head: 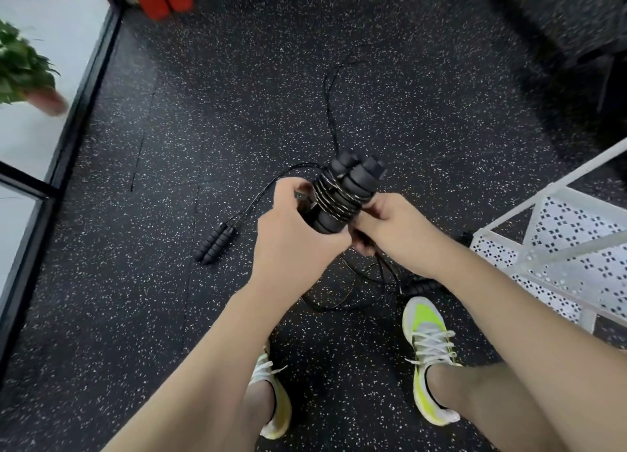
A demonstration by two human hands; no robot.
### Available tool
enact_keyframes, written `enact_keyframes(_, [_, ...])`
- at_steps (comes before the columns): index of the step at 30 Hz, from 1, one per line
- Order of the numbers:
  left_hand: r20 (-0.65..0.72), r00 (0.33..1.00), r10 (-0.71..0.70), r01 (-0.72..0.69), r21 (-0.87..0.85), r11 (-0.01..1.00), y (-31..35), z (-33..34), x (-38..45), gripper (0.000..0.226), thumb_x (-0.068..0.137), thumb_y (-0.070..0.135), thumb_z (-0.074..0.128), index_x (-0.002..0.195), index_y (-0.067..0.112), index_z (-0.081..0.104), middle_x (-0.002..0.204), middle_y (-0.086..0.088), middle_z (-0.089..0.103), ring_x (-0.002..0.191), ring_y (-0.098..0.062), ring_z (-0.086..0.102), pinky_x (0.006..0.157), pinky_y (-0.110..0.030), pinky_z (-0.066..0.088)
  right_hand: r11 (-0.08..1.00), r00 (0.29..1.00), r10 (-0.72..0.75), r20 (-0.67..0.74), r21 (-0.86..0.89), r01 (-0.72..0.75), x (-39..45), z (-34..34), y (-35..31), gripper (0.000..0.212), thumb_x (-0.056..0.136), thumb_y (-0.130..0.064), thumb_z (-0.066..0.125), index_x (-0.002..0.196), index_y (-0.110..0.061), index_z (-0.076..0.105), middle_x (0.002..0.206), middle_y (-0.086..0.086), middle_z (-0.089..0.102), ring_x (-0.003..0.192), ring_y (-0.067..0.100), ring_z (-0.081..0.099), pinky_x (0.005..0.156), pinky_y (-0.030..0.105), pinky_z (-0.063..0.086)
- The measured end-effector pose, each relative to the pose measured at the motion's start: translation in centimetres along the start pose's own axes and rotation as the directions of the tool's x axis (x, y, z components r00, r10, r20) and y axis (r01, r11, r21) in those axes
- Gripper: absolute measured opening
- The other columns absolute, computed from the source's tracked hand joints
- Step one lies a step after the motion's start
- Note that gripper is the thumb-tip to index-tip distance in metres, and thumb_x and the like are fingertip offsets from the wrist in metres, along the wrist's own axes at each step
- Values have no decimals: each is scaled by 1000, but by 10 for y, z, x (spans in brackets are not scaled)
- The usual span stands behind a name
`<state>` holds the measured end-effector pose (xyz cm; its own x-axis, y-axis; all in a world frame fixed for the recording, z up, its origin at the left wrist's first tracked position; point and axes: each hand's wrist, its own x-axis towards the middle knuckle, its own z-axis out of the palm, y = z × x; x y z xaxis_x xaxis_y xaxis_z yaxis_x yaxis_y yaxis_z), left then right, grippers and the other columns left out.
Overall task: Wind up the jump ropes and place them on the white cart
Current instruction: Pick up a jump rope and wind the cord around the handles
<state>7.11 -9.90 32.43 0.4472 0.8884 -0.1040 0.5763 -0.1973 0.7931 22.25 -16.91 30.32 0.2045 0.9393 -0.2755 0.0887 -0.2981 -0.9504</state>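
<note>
Our left hand curls its fingers round the black foam jump-rope handles bound in cord, held above the speckled floor; our right hand pinches the trailing cord beside the white perforated metal cart.

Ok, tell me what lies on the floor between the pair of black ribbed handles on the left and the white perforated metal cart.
In the head view, a loose tangle of black cord lies between the handles and the cart, partly hidden by both hands.

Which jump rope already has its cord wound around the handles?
The rope held in both hands: its cord is coiled round the paired handles. The rope on the floor to the left lies with its cord loose.
</note>
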Motion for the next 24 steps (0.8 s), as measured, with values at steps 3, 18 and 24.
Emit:
enact_keyframes(3, [2,995,-101,101,18,995,-4,-2,7,61,68,30,86,115,31,46,86,13,69,77,8,61,59,-3,40,988,999,38,8,-149,-37,2,10,-4,39,98,-12,47,68,-35,59,53,-10,50,51,11,41,58,33,33])
enact_keyframes(18, [89,994,-56,51,59,997,-13,3,5,50,80,33,75,123,32,50,109,12,67,102,-11,64,88,-33,53,957,961,97,-258,-243,-161,1,18,-9,50,93,-54,63,72,-9,68,56,1,62,42,6,48,52,26,38])
enact_keyframes(24, [28,1000,-5,0,154,988,-17,-4,11,63,82,35,77,139,29,51,120,10,66,108,-15,62,94,-38,52,877,963,38,-266,-453,-159,-4,15,-13,51,94,-50,63,70,-6,69,51,5,64,42,10,54,47,19,41])
